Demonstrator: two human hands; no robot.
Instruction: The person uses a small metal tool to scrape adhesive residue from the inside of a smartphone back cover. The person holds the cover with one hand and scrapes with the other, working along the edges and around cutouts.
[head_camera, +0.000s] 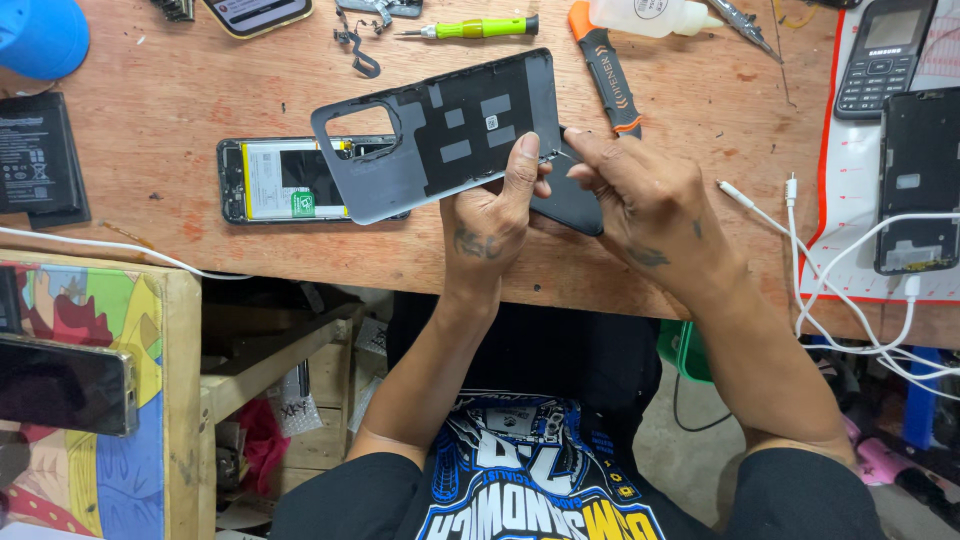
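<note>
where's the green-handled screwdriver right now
In the head view, the green-handled screwdriver lies at the top edge of the wooden table, above the grey phone back cover, left of the orange-and-black tool.

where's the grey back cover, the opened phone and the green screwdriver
grey back cover (450, 135), head view, middle of its inner face
opened phone (270, 180), head view, on its battery
green screwdriver (480, 28), head view, on its handle

You're working under bright, even light that casts only short, soft shadows beneath your hands and the grey phone back cover (440, 135). The wooden bench (180, 90) is sharp throughout. At 7 o'clock the dark phone screen (65, 385) carries a faint sheen, and the space under the bench is dim.
</note>
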